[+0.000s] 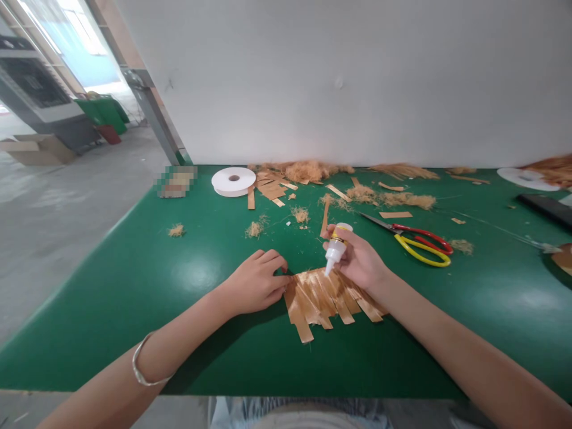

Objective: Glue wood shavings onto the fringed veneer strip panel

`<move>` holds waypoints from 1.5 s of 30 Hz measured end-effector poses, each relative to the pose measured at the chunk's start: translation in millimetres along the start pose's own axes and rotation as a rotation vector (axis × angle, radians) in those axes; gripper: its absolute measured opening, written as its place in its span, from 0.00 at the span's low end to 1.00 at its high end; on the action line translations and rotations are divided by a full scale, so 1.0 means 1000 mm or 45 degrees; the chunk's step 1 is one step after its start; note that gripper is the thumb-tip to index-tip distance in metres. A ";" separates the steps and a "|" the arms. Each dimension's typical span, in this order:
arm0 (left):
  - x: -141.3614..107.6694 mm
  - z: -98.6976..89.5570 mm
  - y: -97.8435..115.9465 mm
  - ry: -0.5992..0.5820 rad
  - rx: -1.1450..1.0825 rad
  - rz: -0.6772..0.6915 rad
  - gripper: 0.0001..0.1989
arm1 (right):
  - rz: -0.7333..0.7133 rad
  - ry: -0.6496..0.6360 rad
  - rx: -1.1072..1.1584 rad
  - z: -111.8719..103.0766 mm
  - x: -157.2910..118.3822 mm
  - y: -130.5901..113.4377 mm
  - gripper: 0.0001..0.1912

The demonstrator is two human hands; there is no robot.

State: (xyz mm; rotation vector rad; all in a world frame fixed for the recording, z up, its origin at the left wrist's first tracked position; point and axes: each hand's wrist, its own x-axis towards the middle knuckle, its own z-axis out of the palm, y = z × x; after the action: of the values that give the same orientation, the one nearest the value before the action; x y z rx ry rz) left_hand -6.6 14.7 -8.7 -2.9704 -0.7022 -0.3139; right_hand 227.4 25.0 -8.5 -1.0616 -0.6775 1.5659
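Note:
My right hand (361, 259) is wrapped round a small white glue bottle (338, 244) with a yellow label, tipped nozzle down. The nozzle tip is at the upper part of a fringed piece of shiny tan strips (317, 298), which lies flat on the green table; whether it touches, I cannot tell. At the upper left corner of that piece, my left hand (261, 283) is closed, its thumb and fingertips pinching the edge. To the right of the bottle lie scissors (409, 238) with one red and one yellow handle.
On the green table (214, 339), a white tape roll (233, 180) stands at the back left. Tan strip scraps (272, 187) and frayed fibre clumps (308, 171) lie along the white wall. A black object (545, 210) and a white disc (522, 177) are at the right.

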 end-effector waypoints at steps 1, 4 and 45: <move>0.000 0.000 0.000 0.005 0.005 0.001 0.12 | 0.031 0.037 0.037 0.000 0.000 -0.001 0.17; 0.000 -0.001 0.000 0.018 0.006 0.004 0.12 | 0.052 0.053 0.107 -0.002 0.002 0.000 0.17; 0.001 0.001 0.000 -0.039 0.007 -0.010 0.13 | -0.286 -0.205 -0.320 0.000 0.014 0.036 0.20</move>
State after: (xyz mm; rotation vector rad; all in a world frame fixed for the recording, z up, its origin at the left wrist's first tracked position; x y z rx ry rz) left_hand -5.8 15.5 -9.1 -2.9741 -0.7163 -0.2676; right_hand 211.3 28.7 -43.1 -1.0079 -1.0885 1.4052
